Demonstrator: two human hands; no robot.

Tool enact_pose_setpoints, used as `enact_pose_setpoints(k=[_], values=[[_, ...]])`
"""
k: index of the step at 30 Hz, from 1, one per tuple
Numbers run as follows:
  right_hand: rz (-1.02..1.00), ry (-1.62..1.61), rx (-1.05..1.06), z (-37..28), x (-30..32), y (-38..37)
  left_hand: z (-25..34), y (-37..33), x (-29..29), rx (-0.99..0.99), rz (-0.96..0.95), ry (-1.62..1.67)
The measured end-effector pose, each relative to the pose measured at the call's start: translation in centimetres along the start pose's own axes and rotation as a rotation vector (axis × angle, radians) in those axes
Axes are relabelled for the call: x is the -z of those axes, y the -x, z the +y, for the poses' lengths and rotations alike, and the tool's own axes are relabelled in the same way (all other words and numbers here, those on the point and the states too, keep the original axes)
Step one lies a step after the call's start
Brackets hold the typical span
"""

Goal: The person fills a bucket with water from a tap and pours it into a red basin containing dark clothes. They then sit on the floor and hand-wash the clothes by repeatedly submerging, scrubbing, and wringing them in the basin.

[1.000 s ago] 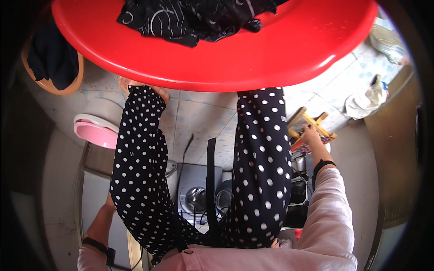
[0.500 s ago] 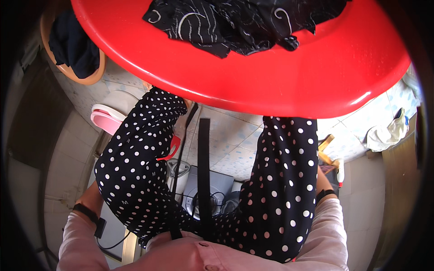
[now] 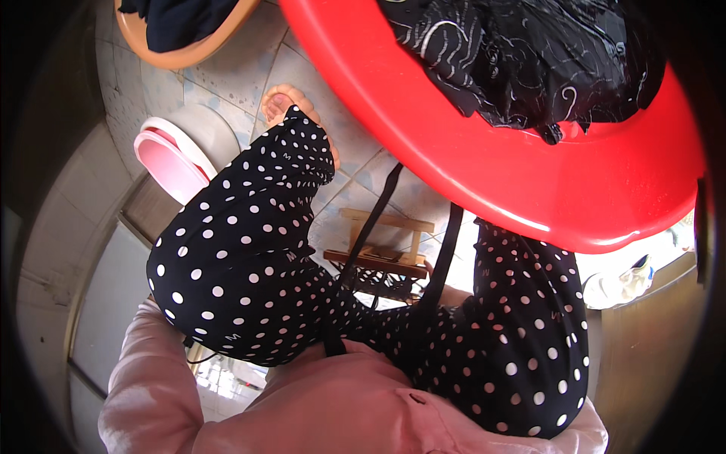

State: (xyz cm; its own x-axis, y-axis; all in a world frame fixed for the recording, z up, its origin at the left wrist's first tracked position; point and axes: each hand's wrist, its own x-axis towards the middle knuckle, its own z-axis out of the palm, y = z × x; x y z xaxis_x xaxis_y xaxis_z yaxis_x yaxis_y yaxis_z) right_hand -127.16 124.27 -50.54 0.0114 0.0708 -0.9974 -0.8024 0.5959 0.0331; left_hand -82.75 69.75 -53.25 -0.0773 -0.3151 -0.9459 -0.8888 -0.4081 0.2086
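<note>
Between my legs, below me, a small wooden folding stool (image 3: 387, 261) with a dark woven seat shows. At its right end my right hand (image 3: 451, 295) is partly visible, closed on the stool's edge; most of the fingers are hidden behind my right thigh. My left arm goes down behind my left thigh, and the left hand is out of sight. A large red basin (image 3: 529, 181) stands in front of my knees at the upper right. Wet-looking black cloth with white swirl patterns (image 3: 522, 68) lies in it.
At the upper left is an orange basin (image 3: 162, 59) with dark cloth (image 3: 181, 26). Pink and white basins (image 3: 170, 163) stand left of my bare foot (image 3: 291, 102) on the tiled floor (image 3: 242, 72). A white cloth (image 3: 620, 286) lies at the right beside a brown panel (image 3: 650, 348).
The stool has come from beside my right leg to between my legs, with my right hand. The view has shifted, so the red basin appears further right. The left hand stays hidden.
</note>
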Motion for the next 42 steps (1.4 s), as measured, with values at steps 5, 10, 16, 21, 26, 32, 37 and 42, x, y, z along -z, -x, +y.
enact_pose_setpoints(k=[5, 10, 16, 21, 26, 32, 37, 42], values=[[0.107, 0.041, 0.022, -0.7, 3.1, -0.9, -2.1, -1.5, 0.0, -0.065, 0.049, 0.033], [0.258, 0.062, 0.069, -1.1, 5.0, -1.4, -6.2, 0.7, -0.2, -0.156, 0.093, 0.068], [0.461, 0.076, 0.176, -2.6, 9.3, -0.9, -20.7, 12.2, -4.5, -0.186, 0.118, 0.155], [0.584, 0.089, 0.287, -4.7, 15.6, 0.1, -30.7, 16.9, -10.4, -0.155, 0.451, 0.253], [0.665, 0.117, 0.318, -6.4, 20.6, 3.5, -38.4, 17.4, -15.0, 0.174, 0.856, 0.455], [0.728, 0.136, 0.335, -10.4, 24.3, 9.1, -44.0, 21.3, -10.2, 0.880, 1.615, 0.781], [0.762, 0.172, 0.364, -13.9, 27.0, 12.4, -49.2, 24.8, -7.1, 0.812, 1.761, 0.904], [0.782, 0.186, 0.389, -15.3, 29.0, 15.0, -53.9, 22.7, -11.7, -0.005, 1.421, 1.246]])
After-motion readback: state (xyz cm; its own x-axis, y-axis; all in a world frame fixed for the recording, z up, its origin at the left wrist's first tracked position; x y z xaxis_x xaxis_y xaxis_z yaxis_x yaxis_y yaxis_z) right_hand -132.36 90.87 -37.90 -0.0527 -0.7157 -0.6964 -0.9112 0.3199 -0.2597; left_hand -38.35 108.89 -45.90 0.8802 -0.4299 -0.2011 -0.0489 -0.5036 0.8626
